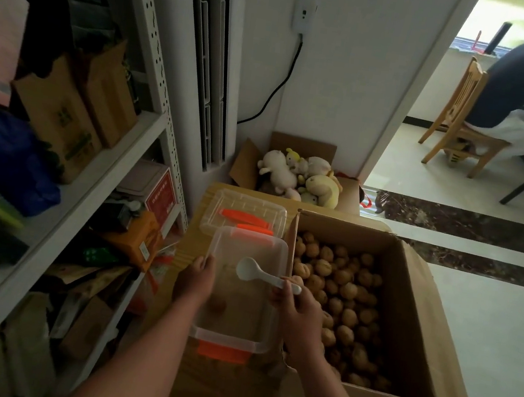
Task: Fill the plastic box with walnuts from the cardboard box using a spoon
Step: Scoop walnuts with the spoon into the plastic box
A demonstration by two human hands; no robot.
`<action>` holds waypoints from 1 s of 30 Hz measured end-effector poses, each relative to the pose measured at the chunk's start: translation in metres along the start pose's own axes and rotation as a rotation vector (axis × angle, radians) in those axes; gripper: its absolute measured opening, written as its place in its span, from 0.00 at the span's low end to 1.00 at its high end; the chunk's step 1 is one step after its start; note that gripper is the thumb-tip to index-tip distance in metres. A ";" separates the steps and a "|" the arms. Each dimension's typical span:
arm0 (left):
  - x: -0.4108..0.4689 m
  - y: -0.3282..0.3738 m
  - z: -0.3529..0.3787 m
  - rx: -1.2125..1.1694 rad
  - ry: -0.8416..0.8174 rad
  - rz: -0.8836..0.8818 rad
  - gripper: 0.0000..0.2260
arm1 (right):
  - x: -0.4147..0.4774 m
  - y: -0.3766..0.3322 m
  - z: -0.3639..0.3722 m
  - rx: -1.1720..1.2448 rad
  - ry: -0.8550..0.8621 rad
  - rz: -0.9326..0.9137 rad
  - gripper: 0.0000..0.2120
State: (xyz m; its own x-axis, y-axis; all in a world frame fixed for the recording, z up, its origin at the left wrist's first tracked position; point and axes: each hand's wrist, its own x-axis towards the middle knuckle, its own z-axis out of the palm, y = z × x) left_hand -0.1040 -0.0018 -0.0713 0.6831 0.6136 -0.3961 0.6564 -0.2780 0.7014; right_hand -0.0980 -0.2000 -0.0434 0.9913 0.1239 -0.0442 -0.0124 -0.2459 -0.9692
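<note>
Left hand grips the left rim of the clear plastic box, fingers curled over the edge. Right hand pinches the handle of the white spoon, and the bowl, which looks empty, hangs over the box. A lone walnut lies on the bottom, near the left hand. Just beside, on the right, stands the open cardboard box, heaped with walnuts. The lid lies right behind the plastic box, and beyond it are plush toys.
</note>
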 end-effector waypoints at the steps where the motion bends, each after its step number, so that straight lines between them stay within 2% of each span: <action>1: 0.000 0.000 0.000 -0.002 0.000 0.002 0.23 | 0.000 0.000 0.002 0.013 -0.005 0.003 0.08; 5: 0.003 -0.002 0.001 0.001 -0.006 -0.002 0.24 | 0.002 -0.005 -0.006 0.019 0.047 -0.093 0.08; 9: 0.007 -0.003 0.001 0.012 -0.011 0.001 0.24 | 0.008 -0.018 -0.038 0.194 0.301 -0.123 0.09; 13: 0.007 -0.002 0.003 0.014 0.000 0.007 0.23 | 0.020 -0.016 -0.074 0.137 0.491 -0.133 0.11; 19: 0.008 -0.003 0.003 0.043 0.013 0.014 0.22 | 0.025 0.004 -0.078 -0.101 0.395 -0.091 0.08; 27: 0.007 -0.002 0.004 0.055 0.025 0.028 0.23 | 0.030 0.010 -0.066 -0.273 0.246 -0.161 0.08; 30: 0.006 -0.002 0.004 0.056 0.024 0.029 0.22 | 0.034 0.010 -0.065 -0.278 0.253 -0.155 0.07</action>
State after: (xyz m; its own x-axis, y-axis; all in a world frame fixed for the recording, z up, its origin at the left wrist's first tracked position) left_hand -0.0995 -0.0002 -0.0776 0.6950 0.6218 -0.3610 0.6535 -0.3368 0.6779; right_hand -0.0562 -0.2612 -0.0388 0.9800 -0.0524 0.1922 0.1412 -0.4975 -0.8559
